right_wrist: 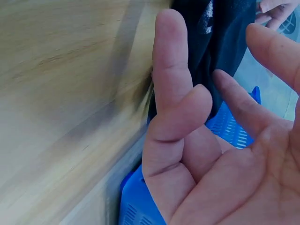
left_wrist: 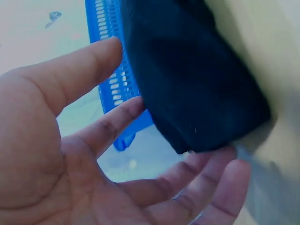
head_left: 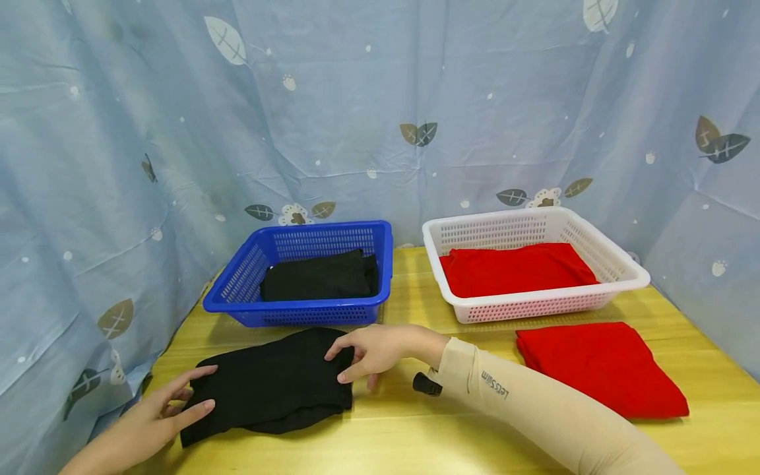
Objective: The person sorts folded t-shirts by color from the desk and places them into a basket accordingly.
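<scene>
Near left on the table (head_left: 410, 435), two hands frame one black cloth: the left hand (head_left: 157, 419), fingers spread and loosely bent, meets its left end, while the right hand (head_left: 377, 353), thumb and fingers parted, lies at its right end, neither gripping! The black cloth (head_left: 273, 382) has only a narrow strip of wood beyond its far edge; rightward, a broad stretch reaches to one folded red cloth (head_left: 605, 363). Long axis left to right, slightly askew, right end farther off. And counting outward, two baskets: the blue basket (head_left: 297, 304), far left, with a black bundle (head_left: 315, 277); the white basket (head_left: 552, 293), far right, with a red bundle (head_left: 516, 270).
</scene>
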A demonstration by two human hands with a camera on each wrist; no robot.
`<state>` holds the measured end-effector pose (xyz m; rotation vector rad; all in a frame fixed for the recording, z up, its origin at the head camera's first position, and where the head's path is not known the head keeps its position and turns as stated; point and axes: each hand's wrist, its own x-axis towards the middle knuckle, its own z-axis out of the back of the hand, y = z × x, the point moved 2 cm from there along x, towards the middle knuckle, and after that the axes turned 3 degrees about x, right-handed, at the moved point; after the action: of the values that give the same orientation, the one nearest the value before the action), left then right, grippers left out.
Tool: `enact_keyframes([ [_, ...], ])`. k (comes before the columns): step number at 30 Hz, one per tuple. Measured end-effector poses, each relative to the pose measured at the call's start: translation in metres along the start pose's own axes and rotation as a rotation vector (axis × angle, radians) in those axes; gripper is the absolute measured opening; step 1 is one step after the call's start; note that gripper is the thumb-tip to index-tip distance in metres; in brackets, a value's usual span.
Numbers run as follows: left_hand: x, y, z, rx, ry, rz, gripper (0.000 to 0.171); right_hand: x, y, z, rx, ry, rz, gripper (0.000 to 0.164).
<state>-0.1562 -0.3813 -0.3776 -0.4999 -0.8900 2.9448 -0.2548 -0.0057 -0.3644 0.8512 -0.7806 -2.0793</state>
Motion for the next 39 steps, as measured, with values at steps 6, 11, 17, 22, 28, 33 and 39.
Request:
enact_keyframes([
  [6,0.000,0.004,0.005,-0.224,0.137,-0.002,0.076,0.001,-0.003,-0.004,0.182,0.024,0.016,0.057],
  [11,0.005,0.004,0.001,-0.314,0.175,0.017,0.075,0.007,-0.005,-0.009,0.304,0.028,0.026,0.056],
  [17,0.010,0.001,-0.007,-0.365,0.207,0.003,0.074,0.013,-0.007,-0.012,0.414,0.023,0.022,0.051],
  [22,0.016,-0.001,-0.009,-0.460,0.252,-0.037,0.064,0.017,-0.009,-0.015,0.467,0.013,0.014,0.050],
  [28,0.017,0.001,-0.012,-0.524,0.250,-0.055,0.056,0.018,-0.012,-0.018,0.493,-0.024,0.006,0.045],
  [33,0.018,0.001,-0.014,-0.551,0.242,-0.036,0.054,0.016,-0.011,-0.019,0.526,-0.033,0.000,0.041],
  [39,0.019,0.001,-0.015,-0.547,0.239,-0.056,0.052,0.013,-0.009,-0.019,0.549,0.001,-0.033,0.040],
])
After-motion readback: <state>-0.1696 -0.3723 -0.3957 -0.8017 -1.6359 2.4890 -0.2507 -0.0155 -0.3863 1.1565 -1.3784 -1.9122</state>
